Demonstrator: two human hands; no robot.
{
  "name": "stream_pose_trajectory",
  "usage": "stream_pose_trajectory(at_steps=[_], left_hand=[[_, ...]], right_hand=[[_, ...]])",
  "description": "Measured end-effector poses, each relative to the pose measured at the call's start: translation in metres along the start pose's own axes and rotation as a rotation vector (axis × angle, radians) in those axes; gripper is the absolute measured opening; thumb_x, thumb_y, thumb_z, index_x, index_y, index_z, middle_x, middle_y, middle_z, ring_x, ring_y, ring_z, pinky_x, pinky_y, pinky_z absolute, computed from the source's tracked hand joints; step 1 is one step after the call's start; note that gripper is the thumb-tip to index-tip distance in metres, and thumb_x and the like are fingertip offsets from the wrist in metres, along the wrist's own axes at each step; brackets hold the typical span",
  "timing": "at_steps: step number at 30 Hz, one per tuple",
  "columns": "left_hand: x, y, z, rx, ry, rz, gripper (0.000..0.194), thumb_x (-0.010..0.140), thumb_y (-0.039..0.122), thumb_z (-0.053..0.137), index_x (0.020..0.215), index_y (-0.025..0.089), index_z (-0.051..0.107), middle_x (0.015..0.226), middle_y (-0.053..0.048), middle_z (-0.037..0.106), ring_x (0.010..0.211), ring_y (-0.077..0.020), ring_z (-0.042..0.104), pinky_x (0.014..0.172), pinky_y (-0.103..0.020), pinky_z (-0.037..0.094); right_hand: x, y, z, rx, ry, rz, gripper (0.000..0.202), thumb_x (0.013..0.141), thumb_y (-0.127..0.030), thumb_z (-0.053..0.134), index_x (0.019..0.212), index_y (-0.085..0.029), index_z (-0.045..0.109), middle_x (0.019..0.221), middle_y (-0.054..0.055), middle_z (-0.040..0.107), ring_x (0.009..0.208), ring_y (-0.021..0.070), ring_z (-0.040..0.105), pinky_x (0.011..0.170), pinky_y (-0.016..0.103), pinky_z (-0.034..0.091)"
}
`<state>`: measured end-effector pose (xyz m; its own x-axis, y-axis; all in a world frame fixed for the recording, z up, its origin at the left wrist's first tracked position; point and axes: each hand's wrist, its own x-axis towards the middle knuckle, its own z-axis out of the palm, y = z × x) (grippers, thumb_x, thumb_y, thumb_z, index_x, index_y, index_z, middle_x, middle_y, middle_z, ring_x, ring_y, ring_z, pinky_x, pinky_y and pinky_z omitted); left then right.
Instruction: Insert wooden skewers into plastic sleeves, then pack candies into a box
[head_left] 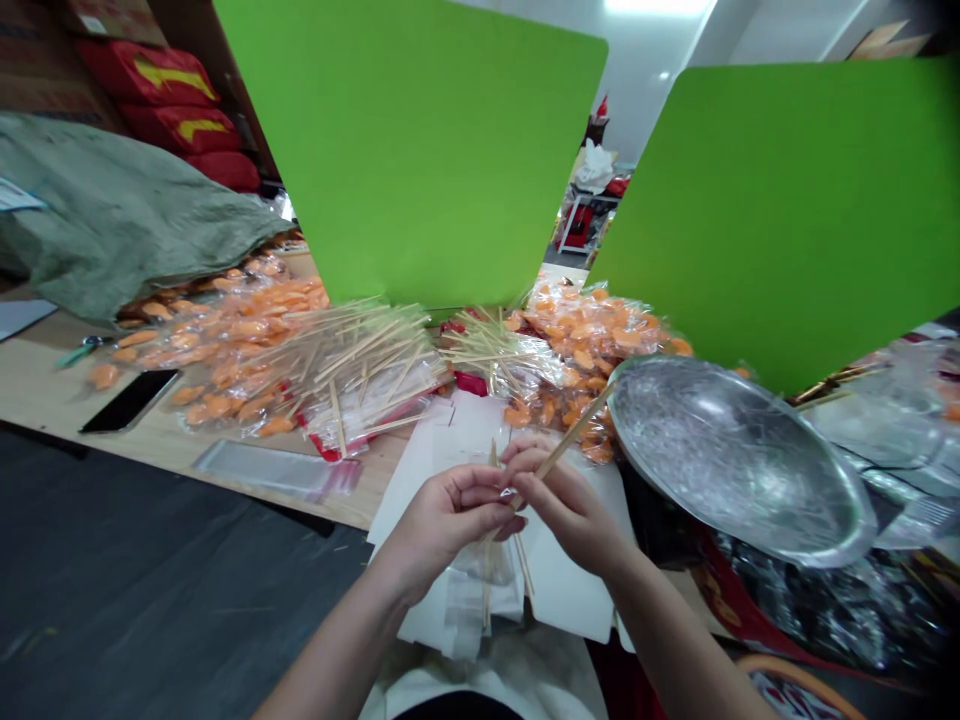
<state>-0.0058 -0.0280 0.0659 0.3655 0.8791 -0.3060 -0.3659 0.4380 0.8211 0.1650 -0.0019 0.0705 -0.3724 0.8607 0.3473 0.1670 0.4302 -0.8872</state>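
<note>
Smartphone (pixel 130 401) well left of metal basin (pixel 855 535). Pile of wooden sticks (pixel 366 352) nearer basin. Left hand (pixel 451 515) left of basin, fingers bent at lower end of wooden stick (pixel 574 432); cannot tell whether gripping. Right hand (pixel 566 512) closer to basin, grasping stick, which slants up toward basin's rim.

Bright ceiling light (pixel 658 6) — dark right corners

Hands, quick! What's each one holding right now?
Left hand: closed; can't tell exactly what it pinches.
Right hand: closed, holding a wooden stick.
</note>
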Motion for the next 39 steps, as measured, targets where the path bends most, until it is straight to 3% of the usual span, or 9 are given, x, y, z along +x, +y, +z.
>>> stream_pose_trajectory(at_steps=[3, 6, 11, 16, 20, 26, 30, 33, 39], left_hand=[[0.001, -0.002, 0.000, 0.029, 0.009, -0.002, 0.032, 0.063, 0.020, 0.077, 0.093, 0.015, 0.066, 0.081, -0.005, 0.072, 0.072, -0.0167, 0.068, 0.074, -0.030, 0.052], [0.003, -0.005, -0.001, 0.010, 0.037, -0.021, 0.033, 0.062, 0.021, 0.078, 0.093, 0.016, 0.066, 0.083, -0.006, 0.072, 0.074, -0.0167, 0.068, 0.076, -0.030, 0.051], [0.005, -0.003, 0.000, -0.007, 0.036, 0.052, 0.034, 0.066, 0.023, 0.075, 0.097, 0.016, 0.065, 0.088, -0.007, 0.071, 0.082, -0.0168, 0.066, 0.079, -0.029, 0.049], [0.003, -0.002, -0.001, 0.084, 0.150, 0.079, 0.039, 0.062, 0.022, 0.078, 0.098, 0.017, 0.064, 0.084, -0.004, 0.070, 0.077, -0.0136, 0.064, 0.074, -0.026, 0.049], [0.001, -0.006, 0.001, 0.140, 0.138, 0.082, 0.042, 0.064, 0.022, 0.077, 0.103, 0.019, 0.063, 0.085, -0.002, 0.066, 0.080, -0.0127, 0.062, 0.073, -0.025, 0.049], [0.002, -0.005, 0.005, 0.194, 0.145, 0.115, 0.025, 0.075, 0.037, 0.065, 0.089, 0.015, 0.067, 0.082, -0.004, 0.067, 0.077, -0.0138, 0.063, 0.071, -0.025, 0.050], [0.002, -0.006, 0.009, 0.182, 0.199, 0.112, 0.024, 0.076, 0.035, 0.065, 0.087, 0.014, 0.067, 0.079, -0.006, 0.069, 0.074, -0.0168, 0.066, 0.071, -0.028, 0.052], [-0.001, -0.008, 0.011, 0.332, 0.141, 0.206, 0.024, 0.080, 0.030, 0.059, 0.098, 0.017, 0.068, 0.085, -0.005, 0.070, 0.079, -0.0168, 0.065, 0.073, -0.027, 0.052], [-0.005, -0.011, 0.013, 0.653, 0.096, 0.302, 0.024, 0.087, 0.031, 0.049, 0.098, 0.023, 0.069, 0.081, -0.002, 0.068, 0.078, -0.0157, 0.063, 0.072, -0.026, 0.050]], right_hand=[[0.008, 0.002, -0.014, 0.161, 0.244, 0.048, 0.042, 0.086, -0.039, 0.051, 0.126, -0.028, 0.043, 0.132, 0.008, 0.047, 0.120, 0.0227, 0.046, 0.096, 0.042, 0.042], [0.015, -0.006, -0.025, 0.119, 0.481, 0.003, 0.041, 0.092, -0.037, 0.039, 0.132, -0.029, 0.039, 0.138, 0.006, 0.044, 0.127, 0.0210, 0.040, 0.105, 0.045, 0.033], [-0.008, -0.019, -0.003, -0.197, -0.079, 0.054, 0.042, 0.088, -0.031, 0.048, 0.130, -0.029, 0.045, 0.137, 0.005, 0.046, 0.129, 0.0228, 0.038, 0.108, 0.046, 0.030], [-0.025, -0.005, 0.008, -0.001, 0.335, 0.308, 0.041, 0.084, -0.043, 0.052, 0.118, -0.021, 0.050, 0.112, 0.010, 0.059, 0.099, 0.0221, 0.058, 0.081, 0.037, 0.050], [-0.015, -0.005, 0.011, 0.008, 0.150, 0.425, 0.027, 0.082, -0.042, 0.051, 0.073, -0.017, 0.057, 0.063, 0.001, 0.056, 0.060, 0.0136, 0.053, 0.056, 0.026, 0.044], [-0.015, -0.016, 0.019, -0.273, 0.114, 0.280, 0.018, 0.084, -0.027, 0.051, 0.070, -0.017, 0.055, 0.060, 0.000, 0.057, 0.054, 0.0111, 0.051, 0.048, 0.022, 0.039], [-0.023, -0.019, 0.017, -0.780, 0.452, -0.185, 0.011, 0.081, -0.017, 0.059, 0.092, -0.015, 0.061, 0.084, 0.007, 0.064, 0.080, 0.0189, 0.058, 0.071, 0.032, 0.048], [-0.025, -0.023, 0.016, -1.041, 0.297, -0.435, 0.026, 0.080, -0.011, 0.060, 0.106, -0.013, 0.060, 0.103, 0.010, 0.066, 0.106, 0.0277, 0.053, 0.088, 0.041, 0.043], [-0.023, -0.022, 0.013, -1.060, 0.159, -0.468, 0.016, 0.084, -0.012, 0.053, 0.097, -0.011, 0.062, 0.098, 0.010, 0.068, 0.104, 0.0268, 0.056, 0.085, 0.040, 0.044]])
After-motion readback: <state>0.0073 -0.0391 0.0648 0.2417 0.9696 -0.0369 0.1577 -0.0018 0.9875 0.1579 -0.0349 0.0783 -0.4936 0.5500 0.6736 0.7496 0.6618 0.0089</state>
